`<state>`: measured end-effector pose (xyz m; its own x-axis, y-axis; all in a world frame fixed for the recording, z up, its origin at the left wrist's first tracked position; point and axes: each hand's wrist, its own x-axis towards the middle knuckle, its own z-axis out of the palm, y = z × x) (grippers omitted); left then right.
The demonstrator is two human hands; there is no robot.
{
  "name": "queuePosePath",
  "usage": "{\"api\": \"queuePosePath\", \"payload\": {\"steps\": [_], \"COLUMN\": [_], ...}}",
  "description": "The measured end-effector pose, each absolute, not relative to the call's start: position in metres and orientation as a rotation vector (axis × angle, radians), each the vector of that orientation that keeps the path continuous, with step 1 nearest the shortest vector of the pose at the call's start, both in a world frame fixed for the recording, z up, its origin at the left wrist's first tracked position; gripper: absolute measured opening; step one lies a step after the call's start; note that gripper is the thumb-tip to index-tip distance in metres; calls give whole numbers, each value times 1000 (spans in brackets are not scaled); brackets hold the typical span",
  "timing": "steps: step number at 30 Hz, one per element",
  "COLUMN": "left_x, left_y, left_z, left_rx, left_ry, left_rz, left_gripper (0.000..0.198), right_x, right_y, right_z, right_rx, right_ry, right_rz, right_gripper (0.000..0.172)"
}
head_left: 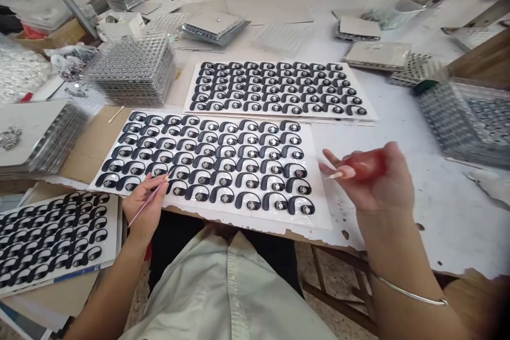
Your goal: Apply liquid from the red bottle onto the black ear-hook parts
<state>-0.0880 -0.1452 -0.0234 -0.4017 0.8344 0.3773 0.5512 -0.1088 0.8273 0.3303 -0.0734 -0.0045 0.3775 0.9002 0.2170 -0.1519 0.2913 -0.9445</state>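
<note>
The left hand (145,203) has its fingers pinched on a thin pink stick (139,212). The stick runs up through the fingers, and its tip pokes out past them, over the near edge of the near sheet (322,210). The tip is near the black curly bits (252,205) on the left part of that sheet. I can't tell if it touches one.

The right hand (380,188) has its fingers curled around a red bottle (368,164). The bottle lies across the hand, and its pale pointy tip sticks out to the left, just right of the near sheet.

Another sheet (365,96) lies on the far side of the bench (446,212). A pile of clear trays (131,71) sits far left.
</note>
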Motion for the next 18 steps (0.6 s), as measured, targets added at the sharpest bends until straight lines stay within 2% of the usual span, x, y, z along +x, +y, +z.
{"api": "queuePosePath", "payload": {"steps": [2,6,9,11,13,18], "left_x": [-88,-97,-105,-103,-94,-59], "left_y": [-148,-141,-110,-76,-39,35], "left_z": [-24,-11,16,40,61,72], "left_rx": [1484,1304,993,764,534,169], "left_ry": [1902,1905,1460,1218,1051,919], "left_rz": [1495,1512,1585,1405,1234,1212], "left_gripper": [17,24,18,9,15,6], "right_x": [330,355,380,387,383,364], "right_y": [-73,-56,-31,-16,-4,12], "right_z": [-7,-4,7,16,24,33], "right_rx": [-1049,-1048,-1121,-1174,-1156,-1091], "right_ry": [-736,-727,-718,-573,-358,-67], "right_rz": [1090,1200,1315,1269,1167,1046], "right_gripper": [47,48,56,56,50,46]}}
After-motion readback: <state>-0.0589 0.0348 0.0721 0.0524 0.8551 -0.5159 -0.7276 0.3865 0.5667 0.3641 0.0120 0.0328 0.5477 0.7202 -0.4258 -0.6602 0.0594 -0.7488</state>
